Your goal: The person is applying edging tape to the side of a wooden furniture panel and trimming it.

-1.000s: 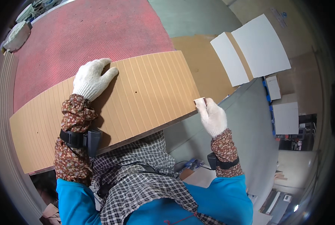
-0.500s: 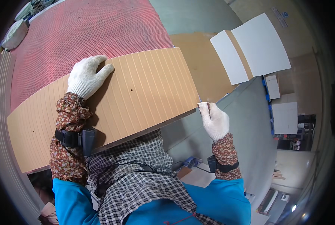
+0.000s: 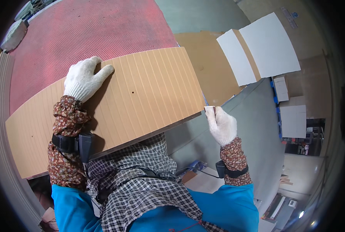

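A long tan board (image 3: 153,85) with parallel grooves and small dark holes lies in front of me. My left hand (image 3: 84,77), in a white knit glove, grips its far edge, thumb on the grooved face and fingers over the rim; the fingertips are partly hidden. At the board's right end, my gloved right hand (image 3: 222,124) pinches a small piece of sandpaper (image 3: 210,109), pale on one face and dark brown along its side. This piece is at the near right corner; whether it touches the edge I cannot tell.
Red mesh (image 3: 91,27) covers the surface beyond the board. Brown cardboard (image 3: 207,62) lies to the right, with white panels (image 3: 271,46) on it. At the left stand stacked panels (image 3: 4,92) and a pale roll (image 3: 14,35). Grey floor (image 3: 253,112) shows at the right.
My left hand has shifted slightly left along the board's far edge. The right hand has barely moved and keeps its pinch at the corner.
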The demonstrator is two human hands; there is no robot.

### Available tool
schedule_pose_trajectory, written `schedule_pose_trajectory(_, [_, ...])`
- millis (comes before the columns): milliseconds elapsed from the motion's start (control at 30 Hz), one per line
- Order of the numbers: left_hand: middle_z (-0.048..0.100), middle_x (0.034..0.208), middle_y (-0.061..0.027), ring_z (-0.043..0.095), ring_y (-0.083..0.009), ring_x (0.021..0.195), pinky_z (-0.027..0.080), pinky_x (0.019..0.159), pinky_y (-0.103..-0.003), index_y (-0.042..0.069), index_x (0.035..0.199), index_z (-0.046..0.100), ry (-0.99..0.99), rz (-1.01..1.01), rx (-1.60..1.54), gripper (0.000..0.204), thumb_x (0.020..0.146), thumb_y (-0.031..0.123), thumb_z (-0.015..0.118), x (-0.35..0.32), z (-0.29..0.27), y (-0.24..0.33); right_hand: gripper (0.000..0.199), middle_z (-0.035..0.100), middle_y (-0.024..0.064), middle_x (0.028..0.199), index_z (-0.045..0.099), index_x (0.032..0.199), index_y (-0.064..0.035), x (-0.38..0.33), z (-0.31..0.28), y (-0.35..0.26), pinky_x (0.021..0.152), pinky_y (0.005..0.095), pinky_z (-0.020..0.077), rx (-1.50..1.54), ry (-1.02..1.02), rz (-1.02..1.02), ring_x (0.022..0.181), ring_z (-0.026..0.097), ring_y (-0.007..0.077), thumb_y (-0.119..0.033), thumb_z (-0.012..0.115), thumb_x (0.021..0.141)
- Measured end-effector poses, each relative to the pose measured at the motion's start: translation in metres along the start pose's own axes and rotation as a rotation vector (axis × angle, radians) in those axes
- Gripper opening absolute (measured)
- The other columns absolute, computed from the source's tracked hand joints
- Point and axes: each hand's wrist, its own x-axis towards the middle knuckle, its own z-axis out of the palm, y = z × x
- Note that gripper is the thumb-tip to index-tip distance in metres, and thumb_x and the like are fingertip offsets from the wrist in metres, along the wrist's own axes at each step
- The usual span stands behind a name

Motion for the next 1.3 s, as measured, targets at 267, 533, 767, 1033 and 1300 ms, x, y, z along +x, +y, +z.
schedule_pose_trajectory(267, [0.075, 0.094, -0.0201, 0.073, -0.0335, 0.089, 0.057, 0.083, -0.044, -0.001, 0.109, 0.074, 0.040, 0.013, -0.008, 0.054, 0.092, 0.049, 0.064, 0.008, 0.008, -0.001, 0.019, 0.071, 0.0150, 0.081, 0.069, 0.103, -0.0067, 0.004, 0.005, 0.008, 0.059, 0.0444, 0.0555, -0.061, -0.036, -0.059, 0.069, 0.071, 0.0354, -0.024, 0.061, 0.104])
schedule_pose_trajectory(533, [0.071, 0.086, -0.0191, 0.070, -0.0312, 0.081, 0.055, 0.077, -0.043, -0.003, 0.102, 0.072, 0.073, 0.057, 0.042, 0.053, 0.092, 0.049, 0.064, 0.020, 0.025, 0.017, 0.018, 0.069, 0.0149, 0.080, 0.068, 0.103, -0.0062, 0.007, 0.005, 0.026, 0.058, 0.0439, 0.0551, -0.060, -0.036, -0.067, 0.068, 0.070, 0.0352, -0.022, 0.060, 0.104])
schedule_pose_trajectory(767, [0.071, 0.085, -0.0177, 0.070, -0.0288, 0.079, 0.055, 0.076, -0.042, -0.002, 0.101, 0.072, 0.068, 0.025, 0.056, 0.054, 0.093, 0.051, 0.064, 0.023, 0.029, 0.027, 0.018, 0.068, 0.0144, 0.080, 0.069, 0.107, -0.0066, 0.018, 0.012, 0.041, 0.057, 0.0442, 0.0544, -0.025, -0.043, -0.097, 0.069, 0.069, 0.0354, -0.021, 0.058, 0.105])
schedule_pose_trajectory(1033, [0.070, 0.088, -0.0191, 0.068, -0.0320, 0.083, 0.053, 0.079, -0.045, -0.003, 0.102, 0.071, 0.080, 0.030, 0.083, 0.050, 0.092, 0.046, 0.066, 0.034, 0.044, 0.018, 0.021, 0.069, 0.0153, 0.080, 0.069, 0.105, -0.0062, 0.037, 0.028, 0.042, 0.057, 0.0431, 0.0547, -0.103, -0.143, -0.144, 0.070, 0.070, 0.0347, -0.024, 0.057, 0.106])
schedule_pose_trajectory(1300, [0.068, 0.094, -0.0192, 0.064, -0.0338, 0.091, 0.052, 0.084, -0.047, -0.004, 0.106, 0.070, 0.035, -0.004, 0.070, 0.048, 0.092, 0.042, 0.066, 0.056, 0.045, 0.010, 0.031, 0.071, 0.0225, 0.083, 0.065, 0.096, -0.0039, 0.132, 0.056, 0.015, 0.069, 0.0507, 0.0567, 0.029, -0.091, -0.085, 0.076, 0.071, 0.0417, -0.030, 0.052, 0.107])
